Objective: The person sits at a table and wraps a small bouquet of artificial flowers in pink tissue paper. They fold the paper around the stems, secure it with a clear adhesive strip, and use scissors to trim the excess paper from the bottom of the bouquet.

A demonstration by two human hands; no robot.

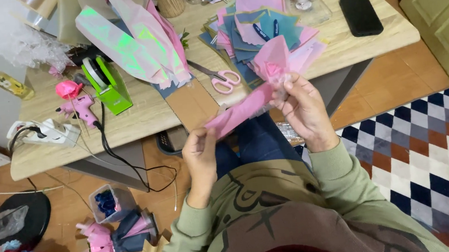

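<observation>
1. Pink paper wrap [245, 110] is held above the lap, at the counter's [140, 118] near edge.
2. Left hand [200, 156] fingers pinch its lower tip; right hand [303, 106] fingers clasp the flower end [273, 62].
3. Wrapping appears underway; tighter rolling seems called for.

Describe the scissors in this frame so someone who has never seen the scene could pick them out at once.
Start at the light wooden table and find its front edge, just above the person's raised hands. The scissors lie flat there, between the iridescent wrapping sheets on one side and the fanned stack of pink and blue paper squares on the other. Their pink handles and metal blades set them apart from the paper around them.
</observation>
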